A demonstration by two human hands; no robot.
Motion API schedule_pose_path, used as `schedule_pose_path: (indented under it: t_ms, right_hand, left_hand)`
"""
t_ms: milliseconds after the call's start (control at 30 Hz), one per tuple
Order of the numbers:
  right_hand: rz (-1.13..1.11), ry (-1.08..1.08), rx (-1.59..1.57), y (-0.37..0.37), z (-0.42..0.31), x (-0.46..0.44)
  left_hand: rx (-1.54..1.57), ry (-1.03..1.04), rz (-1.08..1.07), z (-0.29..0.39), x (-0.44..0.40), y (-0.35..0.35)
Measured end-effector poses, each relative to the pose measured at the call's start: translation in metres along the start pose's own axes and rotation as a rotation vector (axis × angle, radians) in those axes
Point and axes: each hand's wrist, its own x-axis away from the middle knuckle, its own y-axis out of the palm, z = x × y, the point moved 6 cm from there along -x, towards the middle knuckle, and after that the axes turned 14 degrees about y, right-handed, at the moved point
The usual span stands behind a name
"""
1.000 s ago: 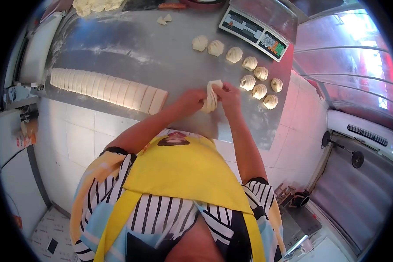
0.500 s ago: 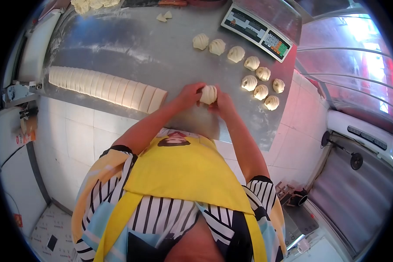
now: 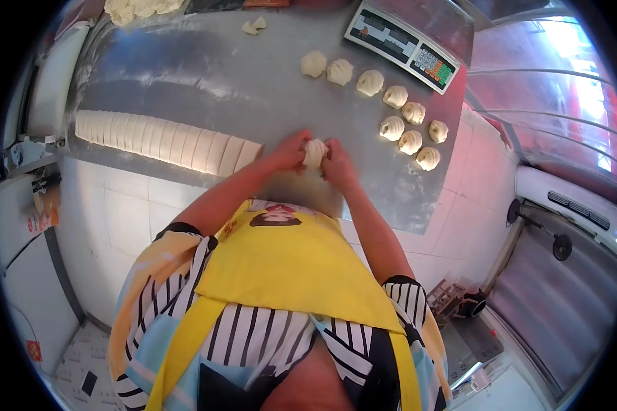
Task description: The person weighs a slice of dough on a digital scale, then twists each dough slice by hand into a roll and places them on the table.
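Observation:
Between my two hands, close to the table's near edge, is a ridged piece of dough (image 3: 314,155). My left hand (image 3: 293,151) grips its left side, fingers curled in. From the right, my right hand (image 3: 337,165) pinches the other side of the same piece. To the left lies a long row of sliced dough (image 3: 168,141), its near end close to my left forearm. Several shaped dough rolls (image 3: 370,83) with ridged tops sit to the right and beyond my hands.
A digital scale (image 3: 401,44) stands at the table's far right. Small dough scraps (image 3: 254,26) lie toward the back, and a large dough mass (image 3: 140,8) is at the far left. The floured metal table (image 3: 206,75) ends just in front of my yellow apron (image 3: 295,267).
Both hands have shifted slightly left with the dough piece. The piece now looks narrower and more upright between my fingers. The rolls and sliced row stay in place.

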Motion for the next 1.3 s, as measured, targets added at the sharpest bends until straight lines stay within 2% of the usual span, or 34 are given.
schedule_pose_path:
  t_ms: [100, 200, 300, 400, 600, 700, 800, 867, 900, 967, 1033, 1100, 1167, 1233, 1300]
  right_hand:
    - [-0.23, 0.134, -0.387, 0.005, 0.009, -0.004]
    - [-0.248, 0.232, -0.456, -0.001, 0.001, 0.006]
    - [-0.121, 0.099, -0.198, 0.003, 0.005, -0.011]
    - [0.191, -0.135, 0.194, -0.001, -0.004, -0.017]
    - [0.204, -0.085, 0.308, -0.004, -0.005, -0.022]
    - [0.251, -0.108, 0.401, -0.005, -0.009, -0.019]
    - [-0.281, 0.159, -0.524, -0.013, 0.016, -0.014]
    - [-0.162, 0.047, -1.028, -0.06, 0.008, 0.024]
    - [-0.106, 0.059, -1.031, -0.079, 0.017, 0.036]
    - [-0.029, 0.094, -1.035, -0.101, 0.039, 0.05]
    - [0.007, 0.161, -1.02, -0.107, 0.067, 0.064]
    - [0.017, 0.207, -0.951, -0.098, 0.084, 0.076]
    - [0.057, 0.235, -0.887, -0.088, 0.082, 0.085]
    - [0.083, 0.227, -0.791, -0.075, 0.083, 0.078]
    - [0.038, 0.184, -0.681, -0.059, 0.071, 0.065]
  left_hand:
    - [-0.074, -0.047, -0.065, -0.006, -0.002, -0.004]
    - [-0.193, 0.06, 0.056, -0.004, -0.003, -0.003]
    - [-0.079, 0.018, 0.044, -0.008, -0.005, -0.009]
    - [0.081, -0.107, 0.004, -0.008, -0.004, -0.009]
    - [-0.169, -0.011, 0.035, 0.009, -0.001, -0.008]
    - [-0.596, 0.243, 0.108, 0.01, -0.009, -0.006]
    - [-0.208, 0.112, 0.138, 0.011, -0.017, -0.005]
    - [-0.061, 0.211, 0.088, 0.037, -0.046, 0.004]
    - [0.014, 0.256, 0.062, 0.051, -0.064, 0.012]
    - [-0.034, 0.342, 0.005, 0.081, -0.098, 0.027]
    - [-0.347, 0.376, 0.027, 0.057, -0.143, 0.034]
    - [-0.437, 0.284, 0.0, 0.05, -0.156, 0.04]
    - [-0.321, 0.05, -0.093, 0.062, -0.14, 0.028]
    - [-0.406, 0.098, -0.015, 0.082, -0.118, -0.013]
    - [-0.106, 0.206, 0.069, 0.083, -0.079, -0.058]
